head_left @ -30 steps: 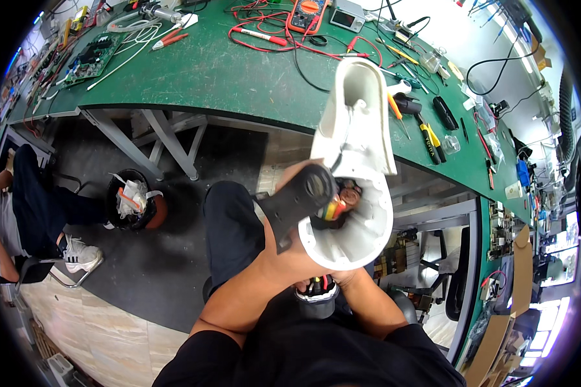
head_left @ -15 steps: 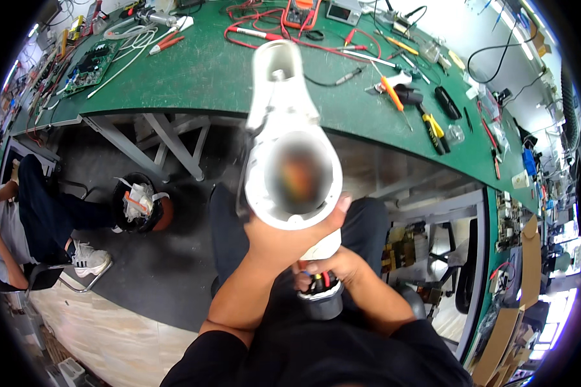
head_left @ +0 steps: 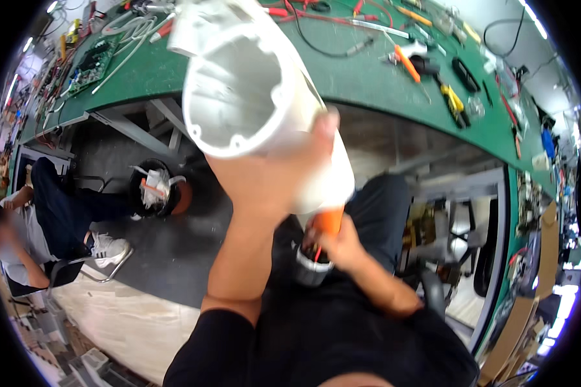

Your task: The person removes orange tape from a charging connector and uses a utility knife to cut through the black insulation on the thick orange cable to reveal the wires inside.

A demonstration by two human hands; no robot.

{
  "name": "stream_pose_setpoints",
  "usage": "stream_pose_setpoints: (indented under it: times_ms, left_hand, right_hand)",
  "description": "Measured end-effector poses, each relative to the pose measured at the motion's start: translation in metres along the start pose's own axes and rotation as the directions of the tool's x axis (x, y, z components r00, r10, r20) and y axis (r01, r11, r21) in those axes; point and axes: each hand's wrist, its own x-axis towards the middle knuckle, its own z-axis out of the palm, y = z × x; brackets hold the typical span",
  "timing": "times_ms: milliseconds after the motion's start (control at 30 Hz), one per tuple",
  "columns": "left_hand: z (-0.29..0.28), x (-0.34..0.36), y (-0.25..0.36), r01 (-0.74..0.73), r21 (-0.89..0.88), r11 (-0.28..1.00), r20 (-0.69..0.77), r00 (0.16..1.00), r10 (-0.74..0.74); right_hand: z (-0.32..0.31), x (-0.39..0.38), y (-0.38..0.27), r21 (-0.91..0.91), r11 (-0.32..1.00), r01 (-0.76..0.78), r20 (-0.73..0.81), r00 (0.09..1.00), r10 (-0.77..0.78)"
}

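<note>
My left hand (head_left: 271,174), blurred, is wrapped round a white plastic housing (head_left: 297,90), holding it tilted with its wide, ribbed round opening facing up at upper centre. Below it, my right hand (head_left: 342,245) has closed fingers on an orange cylindrical piece (head_left: 330,218) that shows under the housing's lower end. Just beneath, a black cylindrical part (head_left: 311,271) with a pale rim and red and dark wires sits above my lap; whether my right fingers also grip it is unclear.
A green bench (head_left: 142,84) ahead carries cables, a circuit board (head_left: 90,64), screwdrivers and pliers (head_left: 452,103). At left, a seated person (head_left: 51,219) is beside a black bin (head_left: 161,193). Cardboard (head_left: 549,258) stands at right, and a chair (head_left: 478,251) is under the bench.
The white housing has swung left and tilted, its inside now pale rather than dark with coloured parts. The dark bracket seen earlier is out of sight, and an orange piece shows below the housing.
</note>
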Motion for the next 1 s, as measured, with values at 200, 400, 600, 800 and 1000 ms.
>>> stream_pose_setpoints:
  times_ms: [200,400,600,800,1000]
  left_hand:
    - [0.008,0.042,-0.036,0.153,-0.448,0.881,-0.133,0.963,-0.235]
    - [-0.005,0.055,-0.069,0.258,-0.743,0.617,-0.013,0.917,-0.399]
    - [-0.003,0.06,-0.051,0.279,-0.737,0.615,0.032,0.924,-0.381]
    - [-0.004,0.077,-0.039,0.29,-0.743,0.603,0.047,0.921,-0.386]
    - [-0.006,0.092,-0.044,0.313,-0.743,0.592,0.081,0.919,-0.385]
  right_hand:
    - [-0.004,0.01,-0.07,-0.269,0.963,0.027,-0.037,0.999,-0.038]
    - [-0.001,0.001,-0.124,-0.746,0.666,-0.02,-0.108,0.99,-0.091]
    - [0.002,-0.006,-0.14,-0.934,0.35,0.064,-0.083,0.918,-0.388]
    - [0.004,-0.01,-0.152,-0.987,0.111,0.114,0.023,0.792,-0.61]
    - [-0.015,-0.011,-0.181,-0.898,0.426,0.109,-0.006,0.965,-0.26]
